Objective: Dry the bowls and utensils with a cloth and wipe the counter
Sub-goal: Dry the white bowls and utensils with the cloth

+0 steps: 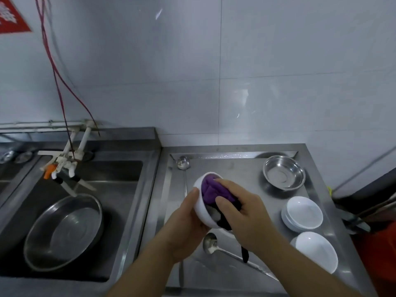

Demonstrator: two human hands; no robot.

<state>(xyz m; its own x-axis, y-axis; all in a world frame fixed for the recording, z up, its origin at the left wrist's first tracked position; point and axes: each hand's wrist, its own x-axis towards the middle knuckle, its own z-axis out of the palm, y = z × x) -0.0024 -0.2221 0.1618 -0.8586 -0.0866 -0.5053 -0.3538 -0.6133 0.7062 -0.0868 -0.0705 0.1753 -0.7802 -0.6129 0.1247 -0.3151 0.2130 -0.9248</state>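
My left hand [184, 221] grips the white bowl [203, 213] tilted above the desk [235, 174] while my right-hand fingers [227, 202] press the purple cloth [211, 189] inside; sweeping fully around should dry it.

White characters on the red wall sign [9, 17] are unreadable.

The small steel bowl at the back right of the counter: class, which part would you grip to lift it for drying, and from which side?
Grip the small steel bowl by its flared rim on the near side, coming from above and the front. It sits upright, open and apart from the white bowls, so a thumb can probably hook inside the rim with the fingers under the lip.
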